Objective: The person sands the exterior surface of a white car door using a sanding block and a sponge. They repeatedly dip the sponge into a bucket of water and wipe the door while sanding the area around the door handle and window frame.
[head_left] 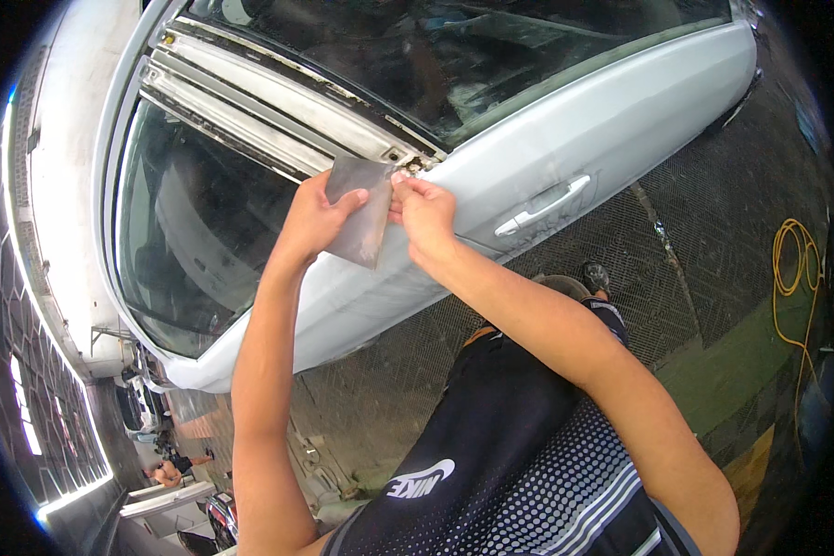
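Observation:
A pale blue car door (584, 130) lies tilted in front of me, with its window glass (204, 222) at the left and a door handle (539, 208) at the right. My left hand (313, 218) grips a grey, flat sheet of sandpaper-like material (361, 218) by its left edge. My right hand (424, 209) pinches the sheet's upper right corner, close to the bare metal window sill strip (278, 111) where the trim is off.
A metal grating floor (713, 259) runs under the car. A yellow hose (792, 269) lies coiled at the right. My dark shorts and shoe (595, 276) show below. A person (171, 471) crouches far off at the lower left beside other car parts.

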The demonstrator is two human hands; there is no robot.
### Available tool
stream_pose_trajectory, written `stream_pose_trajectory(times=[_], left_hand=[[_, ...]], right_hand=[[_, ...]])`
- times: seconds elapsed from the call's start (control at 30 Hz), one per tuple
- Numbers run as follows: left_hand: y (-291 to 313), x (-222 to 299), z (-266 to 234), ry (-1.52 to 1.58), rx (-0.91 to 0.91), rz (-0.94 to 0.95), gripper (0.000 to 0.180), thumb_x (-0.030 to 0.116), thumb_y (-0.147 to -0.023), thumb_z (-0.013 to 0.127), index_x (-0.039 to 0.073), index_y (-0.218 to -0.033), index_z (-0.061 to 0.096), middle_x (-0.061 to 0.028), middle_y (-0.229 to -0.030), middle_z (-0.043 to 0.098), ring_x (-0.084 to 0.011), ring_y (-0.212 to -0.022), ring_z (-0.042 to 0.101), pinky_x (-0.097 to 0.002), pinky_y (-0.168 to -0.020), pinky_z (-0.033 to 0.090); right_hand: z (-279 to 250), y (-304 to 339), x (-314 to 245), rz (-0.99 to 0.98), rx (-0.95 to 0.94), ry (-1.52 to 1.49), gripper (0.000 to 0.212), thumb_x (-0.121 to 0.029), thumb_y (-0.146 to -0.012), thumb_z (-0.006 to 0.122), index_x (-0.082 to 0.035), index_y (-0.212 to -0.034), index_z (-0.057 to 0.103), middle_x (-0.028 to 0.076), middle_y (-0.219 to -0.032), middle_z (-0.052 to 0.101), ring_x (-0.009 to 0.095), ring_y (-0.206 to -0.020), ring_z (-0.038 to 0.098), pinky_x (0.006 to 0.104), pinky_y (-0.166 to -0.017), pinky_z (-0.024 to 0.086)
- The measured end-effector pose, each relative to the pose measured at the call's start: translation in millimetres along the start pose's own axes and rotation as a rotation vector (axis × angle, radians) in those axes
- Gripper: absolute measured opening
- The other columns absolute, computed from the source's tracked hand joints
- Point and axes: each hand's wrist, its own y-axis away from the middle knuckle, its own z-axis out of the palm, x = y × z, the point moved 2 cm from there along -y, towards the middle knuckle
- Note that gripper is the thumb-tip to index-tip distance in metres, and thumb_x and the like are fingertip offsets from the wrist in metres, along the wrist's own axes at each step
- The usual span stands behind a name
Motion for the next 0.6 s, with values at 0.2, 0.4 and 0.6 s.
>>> stream_pose_trajectory(times=[0.2,0.4,0.6], left_hand=[[-0.2,-4.7,1.5,0.072,-0.036,-0.017,0.033,0.013,-0.091,0.074,-0.005,-0.118,0.068,-0.0100,-0.101,0.074,-0.0145,-0.087,0.068,-0.0303,-0.080,0.055],[1.8,-16.6,8.3,0.094,0.024,-0.008,0.033,0.013,-0.091,0.074,-0.005,-0.118,0.067,-0.0101,-0.101,0.074,-0.0144,-0.088,0.068,-0.0306,-0.080,0.055],[1.2,-19.0,8.7,0.130,-0.001,-0.002,0.035,0.018,-0.091,0.077,-0.005,-0.116,0.068,-0.0092,-0.100,0.074,-0.0137,-0.086,0.067,-0.0313,-0.079,0.055]], right_hand=[[-2.3,3.6,0.3,-0.027,-0.022,-0.071,0.025,-0.021,-0.104,0.062,0.004,-0.103,0.067,0.008,-0.093,0.071,0.016,-0.074,0.067,0.0311,-0.069,0.056],[-5.9,-0.6,2.9,-0.025,-0.002,-0.009,0.026,-0.025,-0.104,0.064,0.001,-0.108,0.068,0.009,-0.097,0.072,0.016,-0.084,0.070,0.0310,-0.077,0.056],[-6.7,1.6,5.1,-0.040,-0.014,-0.013,0.027,-0.024,-0.104,0.064,0.002,-0.108,0.068,0.008,-0.095,0.072,0.015,-0.081,0.068,0.0301,-0.074,0.055]])
